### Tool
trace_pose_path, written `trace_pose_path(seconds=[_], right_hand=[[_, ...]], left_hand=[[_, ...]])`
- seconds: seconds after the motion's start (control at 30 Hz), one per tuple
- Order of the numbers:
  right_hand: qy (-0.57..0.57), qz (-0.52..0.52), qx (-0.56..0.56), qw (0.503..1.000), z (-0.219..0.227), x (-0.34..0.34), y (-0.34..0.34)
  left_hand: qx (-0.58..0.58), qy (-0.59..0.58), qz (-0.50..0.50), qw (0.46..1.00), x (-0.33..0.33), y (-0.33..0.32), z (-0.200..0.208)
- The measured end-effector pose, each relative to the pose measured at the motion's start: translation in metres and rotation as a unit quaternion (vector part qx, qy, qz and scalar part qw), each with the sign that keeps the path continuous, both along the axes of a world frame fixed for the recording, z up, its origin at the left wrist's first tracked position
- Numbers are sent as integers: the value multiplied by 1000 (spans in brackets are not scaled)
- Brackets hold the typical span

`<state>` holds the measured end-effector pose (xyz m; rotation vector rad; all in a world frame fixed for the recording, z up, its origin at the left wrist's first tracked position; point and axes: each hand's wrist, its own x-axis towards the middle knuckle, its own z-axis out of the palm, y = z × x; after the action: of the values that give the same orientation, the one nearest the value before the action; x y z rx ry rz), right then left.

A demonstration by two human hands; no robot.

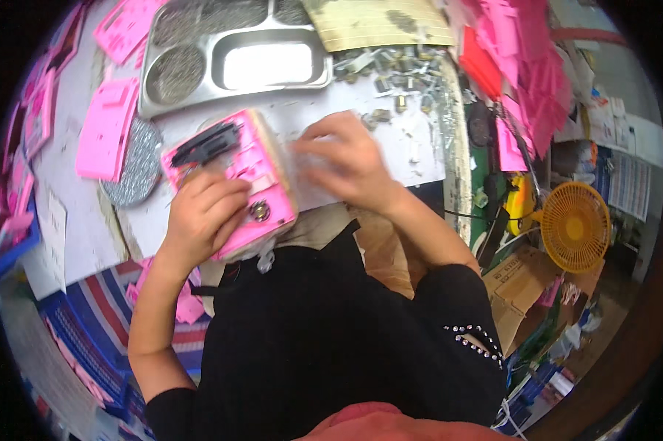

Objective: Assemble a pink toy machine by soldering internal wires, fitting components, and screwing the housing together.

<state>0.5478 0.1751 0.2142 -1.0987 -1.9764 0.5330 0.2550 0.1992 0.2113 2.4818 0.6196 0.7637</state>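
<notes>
A pink plastic housing (276,220) lies at the table's near edge, on a pale block-like support. Across its far left part lies a black plastic piece (205,144), and a small round metal part sits in its near right part. My left hand (205,213) rests on the housing with its fingers curled together, gripping at its middle; what is under the fingertips is hidden. To the right of the housing, my right hand (350,163) hovers over the table, its fingers smeared by motion, so whether it holds anything does not show.
A steel compartment tray (211,66) holds many tiny grey parts. Small metal parts (401,77) are scattered at the far right, near a yellowish sheet (379,22). A pink panel (109,128) overlaps a round heap of grey bits (136,162). An orange fan (575,226) stands right.
</notes>
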Motion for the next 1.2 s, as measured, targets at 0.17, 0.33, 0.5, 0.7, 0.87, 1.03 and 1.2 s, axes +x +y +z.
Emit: trace_pose_path(seconds=[0.17,0.33,0.5,0.7,0.87,1.03,1.2], right_hand=[[-192,-331,-23,924,10,130,21],[-368,-369,-164,838,1,138,50],[-318,-369,-157,859,7,150,40],[43,-104,-208,972,61,47,1],[108,-76,-204,970,62,34,-20],[377,-54,-309,871,36,57,-34],[429,-72,-271,859,37,75,-43]], left_hand=[[-4,6,5,1000,1,-2,5],[-35,11,2,999,4,2,12],[-70,-30,31,997,15,8,36],[-298,-15,72,952,85,24,82],[-337,2,-32,941,118,48,71],[-542,-24,-116,832,147,53,64],[-598,-15,-228,768,187,80,61]])
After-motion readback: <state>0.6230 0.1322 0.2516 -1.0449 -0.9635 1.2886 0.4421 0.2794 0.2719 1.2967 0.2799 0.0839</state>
